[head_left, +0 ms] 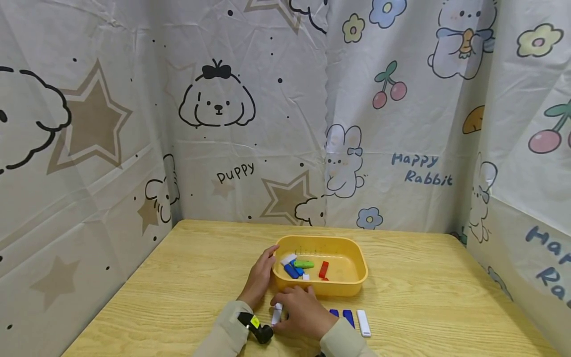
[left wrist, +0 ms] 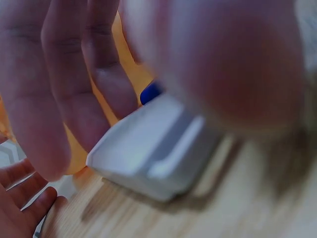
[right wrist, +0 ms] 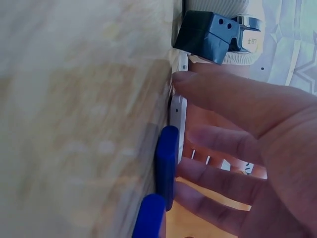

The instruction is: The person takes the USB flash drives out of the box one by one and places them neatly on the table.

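Note:
A yellow plastic tub (head_left: 357,287) stands on the table. Against its left side rests my left hand (head_left: 258,280), with fingers extended up to the rim. My right hand (head_left: 305,310), palm down in front of the tub, pinches a white oblong plastic piece (head_left: 277,314) between thumb and fingers. Close up in the left wrist view, that white piece (left wrist: 143,144) sits tilted low over the wood, showing a groove along its side. Two blue pieces (head_left: 348,318) and another white piece (head_left: 363,323) lie right of my right hand, one blue one partly hidden by it.
Inside the tub are a green piece (head_left: 304,264), a red piece (head_left: 323,269), a blue piece (head_left: 291,271) and several others, mostly toward its left side. Printed curtains (head_left: 214,173) surround the wooden table (head_left: 178,277) at the back and sides.

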Demonstrator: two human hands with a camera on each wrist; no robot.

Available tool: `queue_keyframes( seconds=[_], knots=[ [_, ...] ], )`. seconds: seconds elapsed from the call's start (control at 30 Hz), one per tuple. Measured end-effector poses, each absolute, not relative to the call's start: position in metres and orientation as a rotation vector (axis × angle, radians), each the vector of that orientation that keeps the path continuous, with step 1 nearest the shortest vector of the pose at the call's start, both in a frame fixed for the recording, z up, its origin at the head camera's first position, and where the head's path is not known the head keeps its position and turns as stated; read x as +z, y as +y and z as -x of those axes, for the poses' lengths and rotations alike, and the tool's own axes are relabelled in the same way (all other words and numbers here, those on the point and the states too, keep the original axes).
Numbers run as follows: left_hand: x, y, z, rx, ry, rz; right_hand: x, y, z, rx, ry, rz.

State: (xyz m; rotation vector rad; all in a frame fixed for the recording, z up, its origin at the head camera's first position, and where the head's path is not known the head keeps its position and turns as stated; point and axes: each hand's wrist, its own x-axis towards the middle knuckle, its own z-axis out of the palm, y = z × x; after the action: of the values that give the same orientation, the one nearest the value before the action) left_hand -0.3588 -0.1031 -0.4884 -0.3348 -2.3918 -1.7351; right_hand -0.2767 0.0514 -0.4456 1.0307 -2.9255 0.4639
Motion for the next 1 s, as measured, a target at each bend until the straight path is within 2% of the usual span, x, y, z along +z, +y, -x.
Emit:
queue_keyframes(
  seconds=[0.23,0.43,0.7,1.0],
  knots=[
    [-0.49,-0.104,0.358,-1.733,-2.379,0.353,-0.439,0.055,0.279,0.567,-2.851,-1.112],
    [-0.491,-0.104,0.359,-1.679,-2.36,0.378,-0.425,0.065,0.284,0.844,-2.752,-1.18],
    [-0.493,-0.104,0.361,-1.66,-2.338,0.441,-0.414,0.088,0.294,1.001,-2.602,-1.026],
    [-0.492,-0.103,0.359,-1.665,-2.353,0.411,-0.406,0.13,0.308,1.107,-2.679,-0.734]
  ],
)
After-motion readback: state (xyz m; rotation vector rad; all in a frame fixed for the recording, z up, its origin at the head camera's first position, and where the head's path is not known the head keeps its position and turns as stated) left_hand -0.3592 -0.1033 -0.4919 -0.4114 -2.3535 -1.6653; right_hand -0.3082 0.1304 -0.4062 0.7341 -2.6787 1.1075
